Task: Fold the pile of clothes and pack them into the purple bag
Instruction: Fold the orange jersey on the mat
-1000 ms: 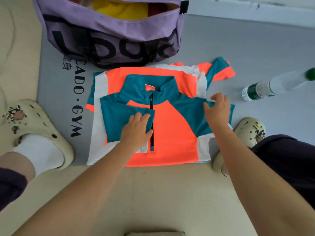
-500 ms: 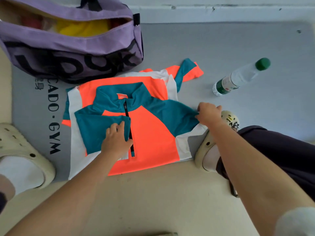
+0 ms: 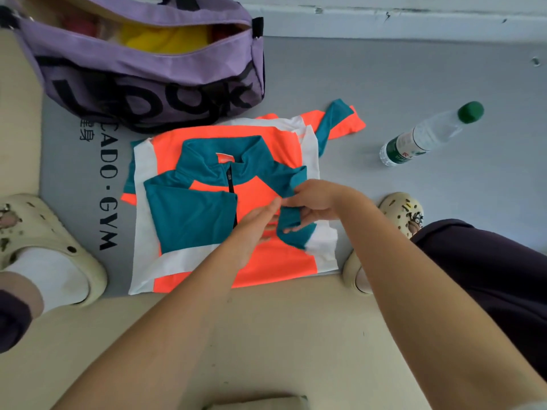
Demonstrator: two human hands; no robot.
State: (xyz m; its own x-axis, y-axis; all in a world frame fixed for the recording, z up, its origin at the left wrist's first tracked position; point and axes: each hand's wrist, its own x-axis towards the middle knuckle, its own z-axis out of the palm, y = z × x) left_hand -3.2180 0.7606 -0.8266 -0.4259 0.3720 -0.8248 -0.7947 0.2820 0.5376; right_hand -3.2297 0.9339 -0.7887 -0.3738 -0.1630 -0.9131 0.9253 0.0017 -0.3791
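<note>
An orange, teal and white zip-neck shirt (image 3: 207, 220) lies flat on the grey mat, its left sleeve folded over the chest. My right hand (image 3: 313, 202) grips the teal right sleeve (image 3: 291, 223) and holds it lifted over the shirt's middle. My left hand (image 3: 256, 226) lies with straight fingers on the orange chest, its fingertips by the sleeve. Behind the shirt stands the purple bag (image 3: 148, 75), unzipped, with yellow cloth (image 3: 165, 37) inside.
A clear water bottle (image 3: 426, 137) with a green cap lies on the grey gym mat (image 3: 414, 84) to the right. My cream clogs sit at left (image 3: 50, 247) and right (image 3: 399, 214) of the shirt. A pale wall base (image 3: 384, 22) runs behind.
My right hand has pulled the right sleeve from the shirt's right edge inward over the chest. My left hand slid right, off the folded left sleeve, to the shirt's middle.
</note>
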